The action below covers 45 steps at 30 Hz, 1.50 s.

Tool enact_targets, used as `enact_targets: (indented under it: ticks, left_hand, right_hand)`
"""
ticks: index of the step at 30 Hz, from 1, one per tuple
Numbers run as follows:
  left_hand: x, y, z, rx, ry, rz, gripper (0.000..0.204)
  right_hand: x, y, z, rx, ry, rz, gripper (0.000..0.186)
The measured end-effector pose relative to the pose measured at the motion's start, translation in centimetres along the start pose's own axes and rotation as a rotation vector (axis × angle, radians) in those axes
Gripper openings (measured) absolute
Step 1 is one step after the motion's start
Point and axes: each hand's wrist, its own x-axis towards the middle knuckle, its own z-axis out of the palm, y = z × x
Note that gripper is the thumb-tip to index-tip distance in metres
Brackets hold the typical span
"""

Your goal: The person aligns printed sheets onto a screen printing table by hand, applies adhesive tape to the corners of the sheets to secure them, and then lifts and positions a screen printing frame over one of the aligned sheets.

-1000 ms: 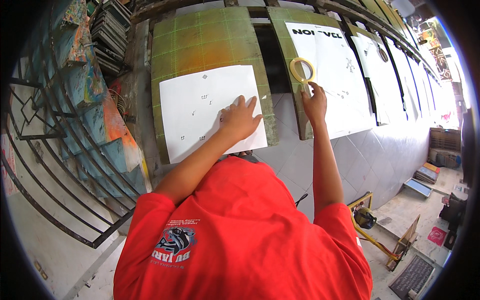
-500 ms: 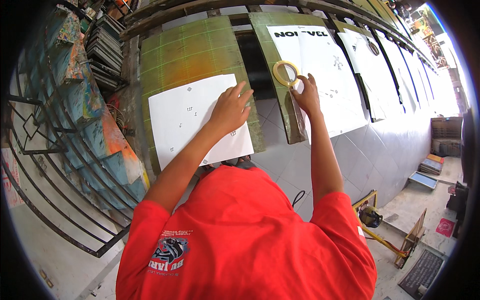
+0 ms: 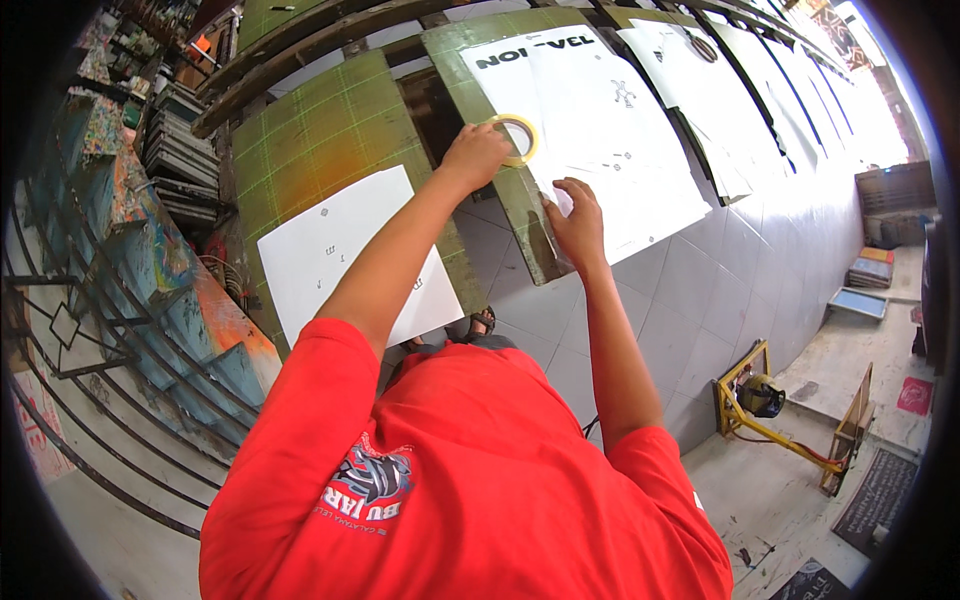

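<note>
My left hand (image 3: 476, 158) reaches across to a yellow-rimmed roll of tape (image 3: 531, 150), its fingers closed on the roll's left edge. The roll rests at the left edge of a large white printed sheet (image 3: 600, 130), which lies on a green board (image 3: 460, 68). My right hand (image 3: 580, 228) is just below the roll, over the sheet's lower left part, with thumb and forefinger apart and nothing visible between them. A smaller white sheet with small printed marks (image 3: 290, 255) lies on the left green board (image 3: 310, 130), partly covered by my left forearm.
More boards with white sheets (image 3: 690, 120) stand in a row to the right. Dark rails (image 3: 330, 35) run behind them. A curved metal railing (image 3: 110, 400) is at the left, near stacked frames (image 3: 180, 145). A yellow metal frame (image 3: 735, 400) stands on the floor at the right.
My left hand has left the smaller sheet and moved right to the tape roll. My right hand has let go of the roll and moved down. The view has shifted right.
</note>
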Motion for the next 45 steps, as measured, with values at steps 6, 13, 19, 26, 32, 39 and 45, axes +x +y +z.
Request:
enact_targets:
  ticks: [6,13,19,26,32,39,45]
  left_hand:
    - [0.6,-0.6,-0.7,-0.046,-0.128,0.002,0.013]
    - [0.4,0.5,-4.3,-0.356,-0.128,-0.089,0.021]
    - [-1.8,2.6,-7.5,-0.526,-0.122,-0.22,0.024]
    - [-4.5,3.7,-9.5,-0.578,-0.051,-0.295,0.023]
    - [-6.8,4.0,-10.9,-0.627,-0.019,-0.356,0.025]
    - [-9.6,3.6,-11.7,-0.627,-0.009,-0.387,0.025]
    - [-12.5,3.7,-13.4,-0.698,-0.062,-0.465,0.024]
  right_hand:
    - [1.3,0.4,1.2,0.4,-0.065,0.209,0.038]
    - [3.5,-0.1,3.0,0.724,-0.074,0.353,0.043]
    - [3.3,-2.1,2.8,0.717,-0.125,0.179,0.041]
    - [1.5,-5.6,2.5,0.467,-0.048,0.023,0.036]
    - [0.3,-6.8,3.0,0.332,-0.018,-0.1,0.031]
    - [-0.4,-8.2,3.3,0.358,-0.142,-0.097,0.035]
    - [-1.5,-11.7,1.6,0.256,-0.195,-0.255,0.044]
